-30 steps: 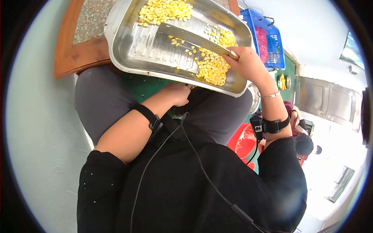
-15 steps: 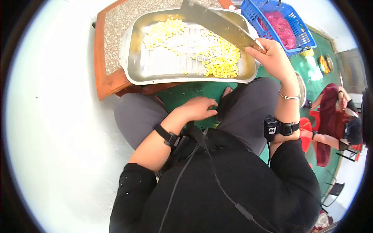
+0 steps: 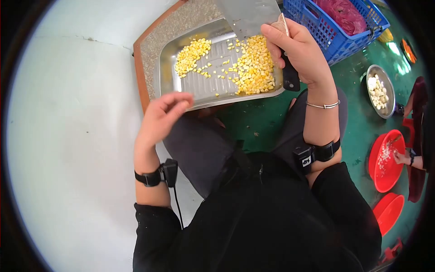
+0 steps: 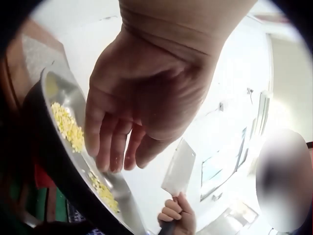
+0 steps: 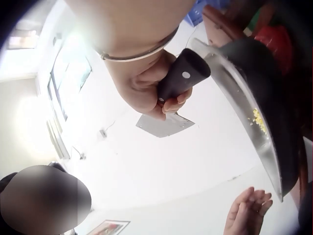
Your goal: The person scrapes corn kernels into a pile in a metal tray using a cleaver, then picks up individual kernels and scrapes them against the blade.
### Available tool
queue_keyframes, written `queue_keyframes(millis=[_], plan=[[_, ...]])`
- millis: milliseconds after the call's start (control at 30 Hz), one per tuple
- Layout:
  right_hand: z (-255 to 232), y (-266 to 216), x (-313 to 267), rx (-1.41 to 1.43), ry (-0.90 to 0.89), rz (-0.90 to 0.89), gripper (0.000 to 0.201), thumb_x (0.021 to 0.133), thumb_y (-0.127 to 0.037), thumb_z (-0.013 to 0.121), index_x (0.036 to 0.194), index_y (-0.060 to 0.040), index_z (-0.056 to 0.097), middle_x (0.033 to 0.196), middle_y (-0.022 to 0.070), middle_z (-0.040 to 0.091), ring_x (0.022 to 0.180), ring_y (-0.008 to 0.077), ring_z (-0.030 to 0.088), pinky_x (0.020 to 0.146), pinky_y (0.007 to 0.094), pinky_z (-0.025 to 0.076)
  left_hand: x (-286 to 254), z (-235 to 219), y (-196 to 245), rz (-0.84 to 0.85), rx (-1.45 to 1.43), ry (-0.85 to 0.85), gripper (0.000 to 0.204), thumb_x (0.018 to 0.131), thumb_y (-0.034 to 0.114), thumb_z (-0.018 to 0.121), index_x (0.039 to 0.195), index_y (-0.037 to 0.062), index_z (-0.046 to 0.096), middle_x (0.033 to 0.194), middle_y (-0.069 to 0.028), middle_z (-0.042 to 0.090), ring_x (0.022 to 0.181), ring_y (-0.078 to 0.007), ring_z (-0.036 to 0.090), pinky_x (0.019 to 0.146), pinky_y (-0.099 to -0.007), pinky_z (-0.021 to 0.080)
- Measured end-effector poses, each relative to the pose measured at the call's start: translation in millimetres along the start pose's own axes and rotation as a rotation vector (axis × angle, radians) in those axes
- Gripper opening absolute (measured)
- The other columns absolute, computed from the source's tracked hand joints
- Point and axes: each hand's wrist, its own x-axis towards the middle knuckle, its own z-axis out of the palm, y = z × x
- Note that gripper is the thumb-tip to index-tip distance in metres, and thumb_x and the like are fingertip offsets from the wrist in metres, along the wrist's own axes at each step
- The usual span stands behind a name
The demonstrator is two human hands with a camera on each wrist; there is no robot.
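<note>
Cleaver (image 3: 249,16) gripped by handle in your right hand (image 3: 297,52), above tray (image 3: 165,68) of corn kernels (image 3: 253,68). Left hand (image 3: 161,118) relaxed, empty, at tray's 7 o'clock corner.

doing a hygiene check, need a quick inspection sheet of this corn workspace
surface: wooden-edged board with speckled top, over a green floor.
job's things: steel tray with corn kernels; cleaver raised.
clutter: blue crate, metal bowl, red basins.
grippers: right hand grips the cleaver handle; left hand at the tray's near edge, fingers loose, holding nothing.
cables: wire from the left wrist camera.
surroundings: another person's hand at a red basin.
</note>
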Motion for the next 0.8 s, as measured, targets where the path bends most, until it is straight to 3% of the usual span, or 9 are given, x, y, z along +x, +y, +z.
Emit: queue_keyframes(millis=[100, 233, 300, 500, 600, 800], plan=[[-6, 3, -3, 0.073, 0.021, 0.035, 0.027, 0.093, -0.025, 0.058, 0.074, -0.0090, 0.048, 0.059, -0.0032, 0.047, 0.046, 0.0044, 0.042, 0.046, 0.0194, 0.034, 43, -12, -2, -0.030, 0.180, 0.104, 0.025, 0.089, 0.011, 0.058, 0.112, -0.0007, 0.061, 0.099, -0.0069, 0.065, 0.090, -0.0150, 0.060, 0.080, -0.0274, 0.048], [-20, 12, -4, 0.143, -0.007, 0.103, 0.027, 0.093, -0.025, 0.057, 0.073, -0.0093, 0.048, 0.059, -0.0032, 0.047, 0.046, 0.0040, 0.042, 0.046, 0.0192, 0.035, 92, -18, -23, -0.090, 0.488, 0.062, 0.030, 0.086, 0.012, 0.062, 0.114, -0.0004, 0.061, 0.103, -0.0092, 0.064, 0.088, -0.0158, 0.061, 0.078, -0.0278, 0.049], [-24, 16, -3, 0.166, -0.001, 0.123, 0.027, 0.093, -0.025, 0.057, 0.073, -0.0093, 0.048, 0.059, -0.0033, 0.047, 0.045, 0.0038, 0.042, 0.046, 0.0191, 0.035, 109, -13, -31, -0.061, 0.659, 0.079, 0.035, 0.079, 0.012, 0.067, 0.112, 0.0026, 0.063, 0.098, -0.0097, 0.066, 0.085, -0.0193, 0.064, 0.075, -0.0306, 0.051], [-29, 23, 3, 0.219, 0.060, 0.159, 0.026, 0.092, -0.025, 0.058, 0.074, -0.0094, 0.049, 0.058, -0.0040, 0.046, 0.044, 0.0036, 0.042, 0.045, 0.0188, 0.035, 136, -3, -41, -0.059, 0.829, 0.047, 0.033, 0.077, 0.009, 0.068, 0.109, 0.0017, 0.063, 0.097, -0.0115, 0.066, 0.081, -0.0184, 0.063, 0.073, -0.0295, 0.051], [-29, 23, 6, 0.212, 0.042, 0.174, 0.024, 0.092, -0.025, 0.059, 0.076, -0.0093, 0.049, 0.057, -0.0041, 0.046, 0.044, 0.0033, 0.042, 0.044, 0.0187, 0.034, 142, -2, -45, -0.006, 0.843, 0.081, 0.028, 0.077, 0.007, 0.067, 0.103, 0.0006, 0.063, 0.090, -0.0105, 0.066, 0.080, -0.0181, 0.063, 0.072, -0.0288, 0.051], [-30, 27, 11, 0.192, -0.019, 0.153, 0.023, 0.090, -0.023, 0.059, 0.078, -0.0048, 0.053, 0.055, -0.0038, 0.048, 0.043, 0.0033, 0.044, 0.043, 0.0205, 0.034, 145, 20, -27, -0.080, 0.666, -0.016, 0.022, 0.079, 0.005, 0.065, 0.099, -0.0013, 0.062, 0.083, -0.0056, 0.064, 0.077, -0.0128, 0.061, 0.071, -0.0257, 0.050]])
